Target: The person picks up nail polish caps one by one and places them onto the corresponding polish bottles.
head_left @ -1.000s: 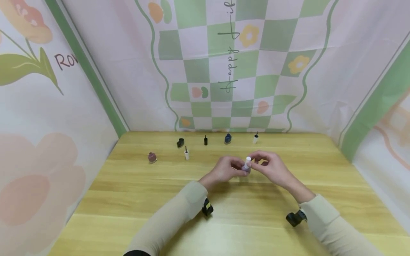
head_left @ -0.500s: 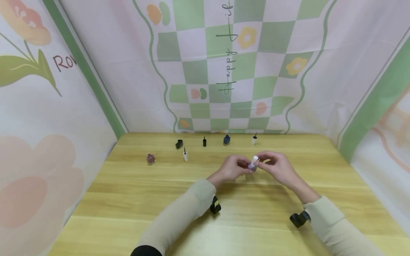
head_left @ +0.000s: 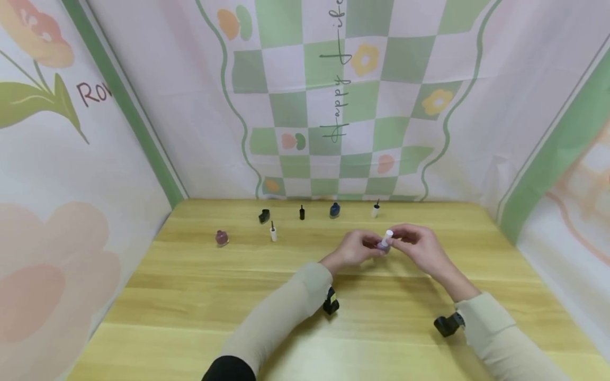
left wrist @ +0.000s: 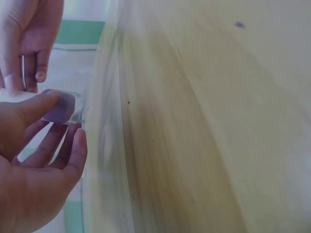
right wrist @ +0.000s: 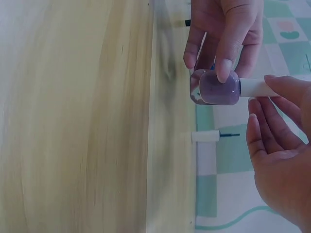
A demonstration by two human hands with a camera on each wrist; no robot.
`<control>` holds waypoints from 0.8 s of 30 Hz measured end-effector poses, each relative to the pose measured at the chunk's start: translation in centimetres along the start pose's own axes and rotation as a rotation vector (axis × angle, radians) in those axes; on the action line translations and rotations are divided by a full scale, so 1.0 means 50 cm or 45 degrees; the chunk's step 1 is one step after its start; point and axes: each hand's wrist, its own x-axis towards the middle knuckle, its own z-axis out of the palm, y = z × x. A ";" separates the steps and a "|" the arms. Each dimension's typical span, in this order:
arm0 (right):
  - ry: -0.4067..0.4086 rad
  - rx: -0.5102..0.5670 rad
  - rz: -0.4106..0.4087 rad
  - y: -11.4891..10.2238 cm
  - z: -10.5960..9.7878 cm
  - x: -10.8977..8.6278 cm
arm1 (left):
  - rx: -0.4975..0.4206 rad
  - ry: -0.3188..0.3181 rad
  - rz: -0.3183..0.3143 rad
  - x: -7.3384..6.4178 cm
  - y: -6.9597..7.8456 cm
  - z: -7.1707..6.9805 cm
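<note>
A small glass nail polish bottle (right wrist: 218,88) with pale purple polish is held above the table. My left hand (head_left: 356,247) pinches its glass body between thumb and fingers. The thumb lies across the front of the bottle in the left wrist view. My right hand (head_left: 421,248) pinches the white cap (right wrist: 256,88), which sits on the neck of the bottle. In the head view the cap points up and leans slightly right. Behind the hands, a white brush cap (head_left: 375,210) stands on the table with its brush up.
On the wooden table (head_left: 200,296) stand a mauve polish bottle (head_left: 221,238), a dark bottle (head_left: 264,216) lying tilted, a blue bottle (head_left: 335,210), a black brush cap (head_left: 302,212) and another white brush cap (head_left: 274,232). A patterned curtain (head_left: 319,106) borders the back edge.
Both hands have moved to the right with the bottle, the left hand more than the right. Both keep their grip on bottle and cap. The other items stay put.
</note>
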 end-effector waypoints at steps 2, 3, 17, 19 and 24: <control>0.016 -0.013 0.011 0.004 -0.005 0.000 | -0.014 -0.001 -0.003 0.007 0.002 0.006; 0.023 -0.017 0.016 0.006 -0.008 0.000 | -0.024 0.000 -0.001 0.011 0.002 0.009; 0.080 -0.078 0.059 0.044 -0.034 0.002 | -0.112 0.036 -0.062 0.050 0.009 0.051; 0.094 -0.085 0.061 0.052 -0.038 0.002 | -0.118 0.047 -0.060 0.057 0.009 0.058; 0.125 -0.076 0.075 0.071 -0.046 -0.007 | -0.091 0.067 -0.086 0.071 0.008 0.084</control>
